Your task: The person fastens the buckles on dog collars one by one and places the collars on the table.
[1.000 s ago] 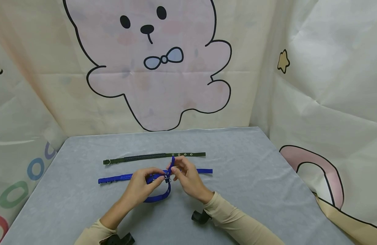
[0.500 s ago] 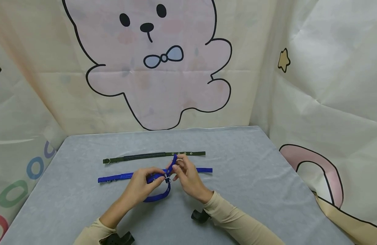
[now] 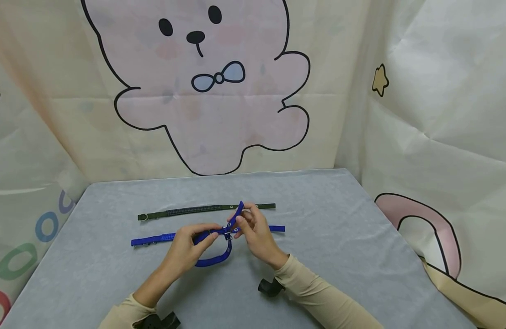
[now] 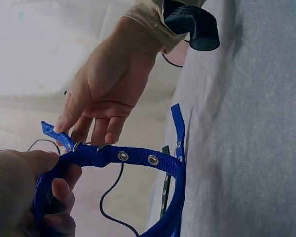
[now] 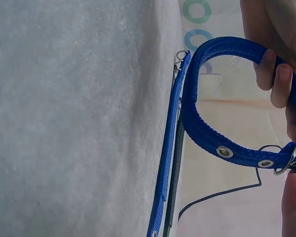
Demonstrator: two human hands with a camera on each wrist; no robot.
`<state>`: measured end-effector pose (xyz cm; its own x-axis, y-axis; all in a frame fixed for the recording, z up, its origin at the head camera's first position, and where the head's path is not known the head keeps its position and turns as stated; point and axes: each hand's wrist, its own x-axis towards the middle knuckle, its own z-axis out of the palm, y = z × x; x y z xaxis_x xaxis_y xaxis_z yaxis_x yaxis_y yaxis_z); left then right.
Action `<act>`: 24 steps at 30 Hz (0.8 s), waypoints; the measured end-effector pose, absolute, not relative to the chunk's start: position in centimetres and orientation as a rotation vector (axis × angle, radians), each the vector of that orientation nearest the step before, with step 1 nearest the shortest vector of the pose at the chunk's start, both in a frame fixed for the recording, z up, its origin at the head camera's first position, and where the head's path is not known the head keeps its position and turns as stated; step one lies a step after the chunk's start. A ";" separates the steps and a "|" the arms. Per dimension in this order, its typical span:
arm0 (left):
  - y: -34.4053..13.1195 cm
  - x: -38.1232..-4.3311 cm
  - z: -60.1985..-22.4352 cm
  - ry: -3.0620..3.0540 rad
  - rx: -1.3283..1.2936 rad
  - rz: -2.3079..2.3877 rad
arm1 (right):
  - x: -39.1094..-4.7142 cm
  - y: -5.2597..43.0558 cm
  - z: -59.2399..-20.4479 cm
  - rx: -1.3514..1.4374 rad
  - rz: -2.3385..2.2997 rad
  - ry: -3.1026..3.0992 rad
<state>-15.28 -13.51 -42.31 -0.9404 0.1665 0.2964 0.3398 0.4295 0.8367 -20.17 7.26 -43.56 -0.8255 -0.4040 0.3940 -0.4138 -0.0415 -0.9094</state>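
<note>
A blue collar [image 3: 213, 261], a webbing strap with metal eyelets, is held up in a closed loop above the table. My left hand [image 3: 189, 244] grips the loop beside its buckle [image 4: 76, 146], thumb on one side and fingers curled inside. With thumb and fingers, my right hand [image 3: 257, 235] pinches the collar's free end [image 4: 54, 132], which sticks out past the buckle. Two eyelets and a D-ring [image 5: 286, 163] show on the loop in the right wrist view. Whether the buckle's prong sits in an eyelet I cannot tell.
A second blue collar [image 3: 151, 240] lies flat behind the hands, partly covered by them. Farther back lies a dark green collar [image 3: 195, 210]. Both rest on the grey cloth-covered table [image 3: 339, 242]. Printed curtains [image 3: 220, 137] stand around the table.
My right hand has shifted slightly up and to the right with the collar's free end, which now leans farther right. The loop has tilted a little; my left hand keeps its grip.
</note>
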 end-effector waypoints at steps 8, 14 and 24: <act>-13.5 -15.2 -42.4 -2.509 -0.498 -1.477 | -20.2 7.3 -43.6 0.946 2.053 -2.162; -13.5 -15.1 -42.5 -2.504 -0.503 -1.467 | -20.2 7.3 -43.6 0.966 2.033 -2.164; -13.3 -15.1 -42.5 -2.497 -0.534 -1.443 | -20.1 7.2 -43.7 0.995 2.003 -2.144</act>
